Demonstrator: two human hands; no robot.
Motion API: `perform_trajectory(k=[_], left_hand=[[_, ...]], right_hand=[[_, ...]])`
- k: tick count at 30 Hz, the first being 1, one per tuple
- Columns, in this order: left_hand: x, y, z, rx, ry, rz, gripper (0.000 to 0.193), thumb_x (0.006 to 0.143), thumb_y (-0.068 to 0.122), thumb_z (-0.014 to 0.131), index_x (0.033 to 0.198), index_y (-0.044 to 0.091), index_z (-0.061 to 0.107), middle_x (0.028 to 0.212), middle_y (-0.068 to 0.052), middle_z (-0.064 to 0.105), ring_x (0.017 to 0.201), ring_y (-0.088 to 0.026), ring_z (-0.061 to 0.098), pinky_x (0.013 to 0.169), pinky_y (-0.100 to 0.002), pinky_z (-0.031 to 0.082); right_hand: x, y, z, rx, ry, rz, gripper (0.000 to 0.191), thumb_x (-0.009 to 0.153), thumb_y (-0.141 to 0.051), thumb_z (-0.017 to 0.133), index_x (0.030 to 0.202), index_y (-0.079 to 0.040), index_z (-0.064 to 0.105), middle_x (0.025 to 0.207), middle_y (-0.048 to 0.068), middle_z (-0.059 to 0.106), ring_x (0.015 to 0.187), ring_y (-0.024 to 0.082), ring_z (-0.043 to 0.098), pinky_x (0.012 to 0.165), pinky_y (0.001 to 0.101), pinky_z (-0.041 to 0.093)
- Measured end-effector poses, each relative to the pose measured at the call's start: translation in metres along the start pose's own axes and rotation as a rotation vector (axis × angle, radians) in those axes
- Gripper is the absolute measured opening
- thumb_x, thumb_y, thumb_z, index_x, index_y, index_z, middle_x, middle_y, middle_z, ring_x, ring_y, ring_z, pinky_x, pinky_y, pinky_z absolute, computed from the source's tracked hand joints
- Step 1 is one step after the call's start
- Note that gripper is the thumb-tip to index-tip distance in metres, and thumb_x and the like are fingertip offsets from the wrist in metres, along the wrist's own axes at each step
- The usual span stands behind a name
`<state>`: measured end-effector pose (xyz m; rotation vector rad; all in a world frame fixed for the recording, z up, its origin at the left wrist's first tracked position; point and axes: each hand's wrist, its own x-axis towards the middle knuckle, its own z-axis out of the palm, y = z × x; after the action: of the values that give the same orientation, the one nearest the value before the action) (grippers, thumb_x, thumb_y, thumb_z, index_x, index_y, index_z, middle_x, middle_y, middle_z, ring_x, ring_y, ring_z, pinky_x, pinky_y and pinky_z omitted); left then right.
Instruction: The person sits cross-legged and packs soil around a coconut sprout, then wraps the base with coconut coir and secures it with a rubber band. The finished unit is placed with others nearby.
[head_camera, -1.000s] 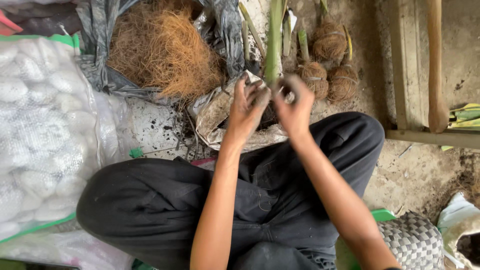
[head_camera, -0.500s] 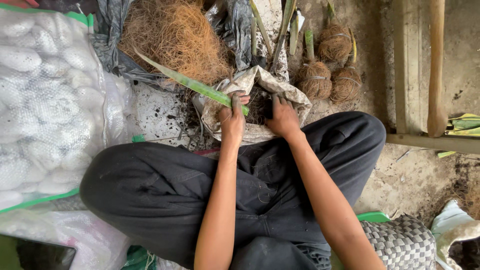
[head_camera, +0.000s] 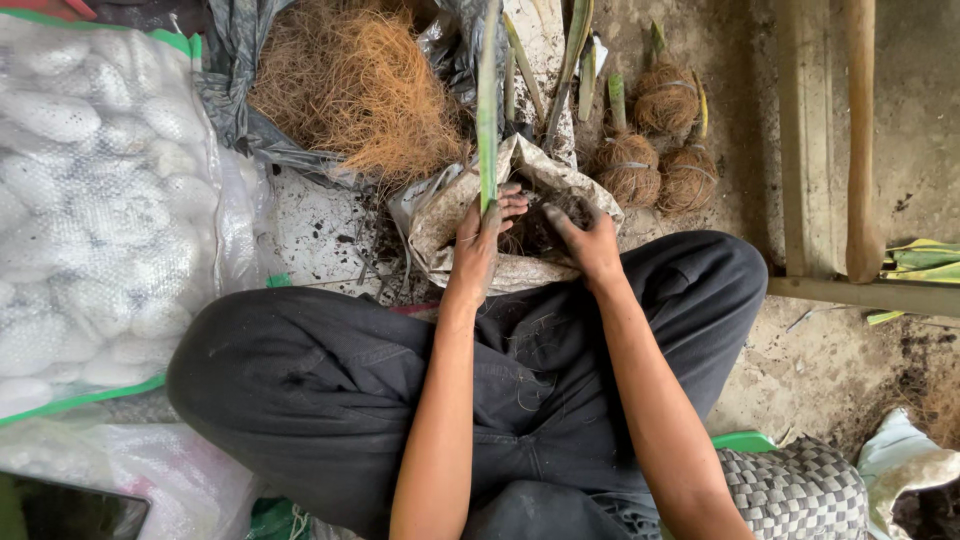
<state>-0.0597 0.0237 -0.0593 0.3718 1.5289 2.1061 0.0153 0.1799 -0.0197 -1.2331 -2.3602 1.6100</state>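
I sit cross-legged in dark trousers over a dirty white sack (head_camera: 450, 225) with dark soil (head_camera: 540, 230) inside. My left hand (head_camera: 485, 240) grips the base of a long green leaf cutting (head_camera: 488, 110) and holds it upright at the sack's mouth. My right hand (head_camera: 590, 240) rests on the sack's right rim, its fingers dipped into the soil. Whether those fingers hold any soil is hidden.
A pile of brown coconut fibre (head_camera: 355, 85) lies in a grey sheet ahead. Three fibre-wrapped root balls with green shoots (head_camera: 655, 140) stand to the right. A big sack of white lumps (head_camera: 95, 200) fills the left. A wooden frame (head_camera: 830, 150) and woven mat (head_camera: 800, 490) are at right.
The green leaf, slanting left half a second ago, now stands upright in my left hand. Both hands dropped from chest height into the sack's mouth.
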Motion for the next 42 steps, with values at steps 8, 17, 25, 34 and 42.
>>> perform_trajectory(k=[8,17,25,34,42], left_hand=[[-0.003,-0.002,0.001,-0.1,0.021,0.063,0.049,0.109,0.05,0.042,0.135,0.014,0.064,0.142,-0.012,0.065,0.144,-0.029,0.051,0.125,-0.057,0.027],[-0.004,0.014,0.013,-0.159,-0.086,-0.156,0.045,0.112,0.035,0.043,0.152,0.018,0.055,0.16,-0.011,0.047,0.145,-0.029,0.036,0.127,-0.053,0.025],[0.003,-0.006,0.019,0.101,0.028,-0.097,0.046,0.108,0.034,0.044,0.147,0.012,0.051,0.143,-0.019,0.04,0.11,-0.027,0.052,0.089,-0.051,0.059],[0.002,0.002,0.01,0.248,-0.009,-0.028,0.042,0.1,0.041,0.068,0.129,0.011,0.073,0.118,-0.011,0.071,0.106,-0.026,0.066,0.097,-0.049,0.059],[0.001,0.015,0.009,-0.276,-0.121,-0.118,0.052,0.088,0.027,0.076,0.137,0.013,0.066,0.143,-0.009,0.066,0.137,-0.023,0.057,0.124,-0.048,0.037]], right_hand=[[-0.013,0.007,0.007,0.874,-0.326,0.071,0.062,0.096,-0.024,0.07,0.145,0.006,0.045,0.122,0.01,0.068,0.106,0.019,0.068,0.088,0.031,0.059],[-0.023,-0.001,0.012,0.716,-0.393,0.036,0.075,0.096,-0.025,0.069,0.16,-0.004,0.035,0.14,0.015,0.055,0.129,0.025,0.054,0.104,0.0383,0.051],[-0.021,0.002,0.015,0.181,-0.302,-0.287,0.093,0.079,-0.004,0.078,0.157,0.007,0.031,0.158,0.028,0.042,0.15,0.032,0.036,0.124,0.0433,0.028],[-0.028,-0.004,0.013,0.376,-0.316,-0.142,0.056,0.087,-0.007,0.08,0.136,0.006,0.056,0.117,0.014,0.072,0.107,0.021,0.068,0.098,0.0336,0.056],[-0.035,0.001,0.016,0.559,-0.382,-0.166,0.04,0.091,-0.007,0.076,0.128,0.002,0.065,0.114,0.006,0.072,0.104,0.015,0.066,0.093,0.0311,0.055]])
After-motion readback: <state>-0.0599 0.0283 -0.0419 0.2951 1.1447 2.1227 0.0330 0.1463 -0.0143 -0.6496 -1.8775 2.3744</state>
